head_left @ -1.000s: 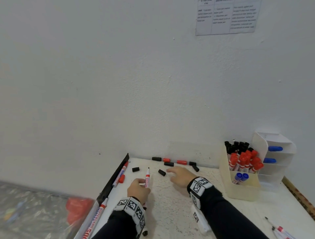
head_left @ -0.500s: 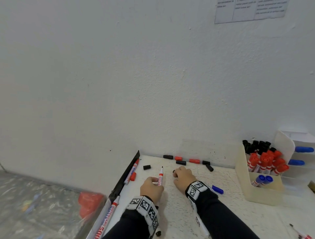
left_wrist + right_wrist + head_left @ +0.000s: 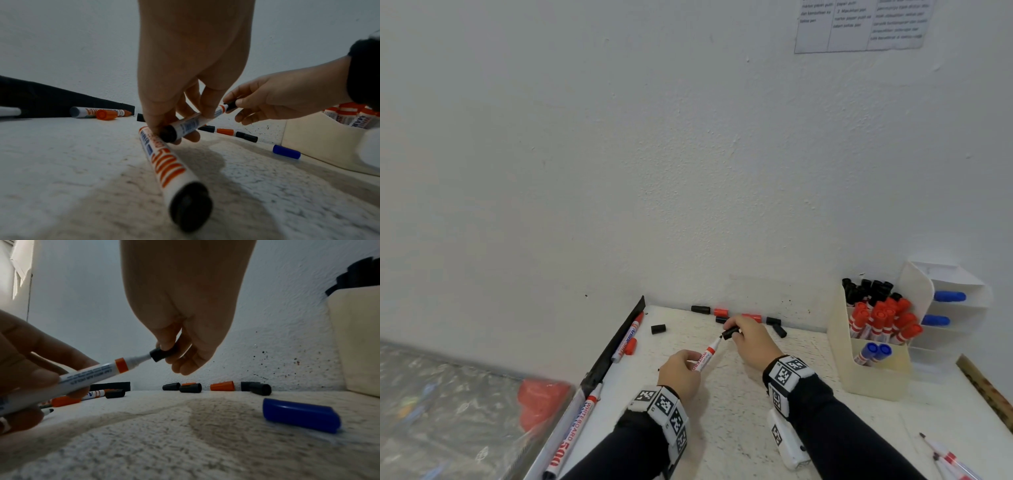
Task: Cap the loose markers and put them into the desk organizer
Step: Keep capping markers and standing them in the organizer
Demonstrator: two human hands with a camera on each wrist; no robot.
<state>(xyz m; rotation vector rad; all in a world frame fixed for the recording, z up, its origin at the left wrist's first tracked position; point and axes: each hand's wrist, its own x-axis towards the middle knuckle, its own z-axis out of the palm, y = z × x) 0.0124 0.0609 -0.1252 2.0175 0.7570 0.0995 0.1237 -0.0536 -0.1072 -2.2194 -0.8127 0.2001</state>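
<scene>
My left hand (image 3: 693, 361) grips a white whiteboard marker (image 3: 707, 354) by its barrel, black nib pointing up and right. My right hand (image 3: 736, 334) pinches a black cap (image 3: 731, 333) between thumb and fingers. In the right wrist view the black cap (image 3: 164, 353) has its mouth over the nib of the marker (image 3: 92, 374), while the orange collar stays bare. The cream desk organizer (image 3: 873, 377) stands at the right, filled with capped black, red and blue markers. Another marker (image 3: 164, 164) lies on the table under my left hand.
Loose black and red caps (image 3: 720, 312) lie along the wall. A blue cap (image 3: 300, 415) lies near the organizer. Two uncapped markers (image 3: 628, 337) rest along the table's left edge, others (image 3: 945, 459) at the front right. A white drawer unit (image 3: 955, 308) stands behind the organizer.
My right hand has picked a black cap off the table and brought it to the marker's nib. My left hand has tilted the marker from upright towards the right.
</scene>
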